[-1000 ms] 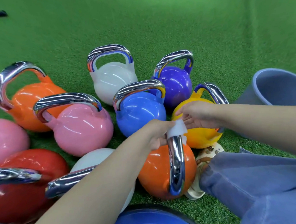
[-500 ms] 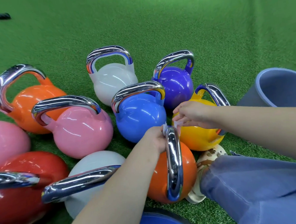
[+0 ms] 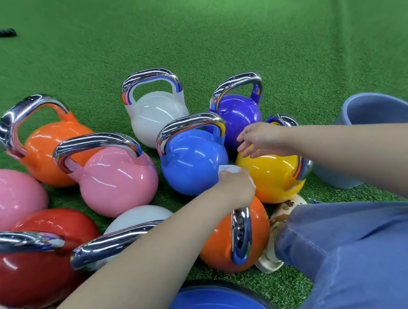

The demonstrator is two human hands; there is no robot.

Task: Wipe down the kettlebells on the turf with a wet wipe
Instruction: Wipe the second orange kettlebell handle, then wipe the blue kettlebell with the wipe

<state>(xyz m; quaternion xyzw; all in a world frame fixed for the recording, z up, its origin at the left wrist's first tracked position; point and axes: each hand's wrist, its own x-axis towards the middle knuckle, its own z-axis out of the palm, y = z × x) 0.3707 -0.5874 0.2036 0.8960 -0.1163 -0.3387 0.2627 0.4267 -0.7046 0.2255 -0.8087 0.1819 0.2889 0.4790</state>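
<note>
Several coloured kettlebells with chrome handles stand close together on the green turf. My left hand is closed around a white wet wipe at the top of the chrome handle of the near orange kettlebell. My right hand hovers with fingers spread over the yellow kettlebell, holding nothing. The blue kettlebell sits just left of both hands, the purple kettlebell behind.
A pink kettlebell, a far orange one, a white one and a red one fill the left. A grey-blue bucket stands at right. My knee in blue trousers and a shoe are at lower right.
My right hand has let go of the wipe and lifted away over the yellow kettlebell. My left hand keeps the wipe on the orange kettlebell's handle.
</note>
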